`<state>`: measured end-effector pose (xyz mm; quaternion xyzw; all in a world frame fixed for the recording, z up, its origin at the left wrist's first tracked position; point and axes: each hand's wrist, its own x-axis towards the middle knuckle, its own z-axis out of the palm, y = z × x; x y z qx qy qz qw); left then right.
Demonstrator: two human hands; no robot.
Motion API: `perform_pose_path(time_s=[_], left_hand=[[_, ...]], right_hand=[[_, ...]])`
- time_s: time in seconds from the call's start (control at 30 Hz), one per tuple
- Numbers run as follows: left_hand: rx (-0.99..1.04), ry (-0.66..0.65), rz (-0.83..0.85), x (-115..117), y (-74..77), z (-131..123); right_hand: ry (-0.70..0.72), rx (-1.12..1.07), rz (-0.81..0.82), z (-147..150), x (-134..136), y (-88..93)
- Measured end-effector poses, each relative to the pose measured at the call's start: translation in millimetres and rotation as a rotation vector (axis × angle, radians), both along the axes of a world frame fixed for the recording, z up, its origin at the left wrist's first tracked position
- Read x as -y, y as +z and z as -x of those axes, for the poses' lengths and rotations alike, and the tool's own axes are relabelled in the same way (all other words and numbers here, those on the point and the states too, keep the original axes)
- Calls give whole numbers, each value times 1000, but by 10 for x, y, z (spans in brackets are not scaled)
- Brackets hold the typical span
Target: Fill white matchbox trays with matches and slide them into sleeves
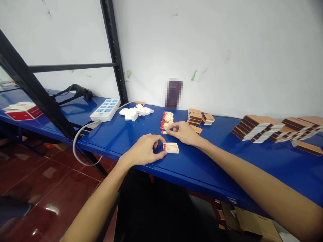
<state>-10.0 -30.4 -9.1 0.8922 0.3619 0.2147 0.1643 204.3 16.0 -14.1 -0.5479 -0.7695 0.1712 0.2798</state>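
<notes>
My left hand (145,150) steadies a white matchbox tray (172,151), thumb and fingers at its left end. Several red-tipped matches (170,147) lie side by side in this tray. Just beyond it, my right hand (183,132) pinches at the near edge of a loose match pile (167,120); a red tip pokes out left of the fingertips. How many matches are between those fingers I cannot tell. Behind the right hand stand stacked matchboxes (194,117), and one flat box (196,129) is partly covered by the hand.
White empty-looking trays (135,112) lie heaped at the back left, beside a power strip (106,110) with a hanging cable. Larger matchbox stacks (256,127) stand on the right. A black shelf post (47,90) rises at the left; a white wall closes the back.
</notes>
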Motion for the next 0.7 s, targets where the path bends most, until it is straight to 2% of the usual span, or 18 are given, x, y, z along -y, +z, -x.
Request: perform_pose_path(time_s=[0.7], left_hand=[[-12,2,2,-2,-8,1]], right_hand=[[-1,-71,49,-10,-18,19]])
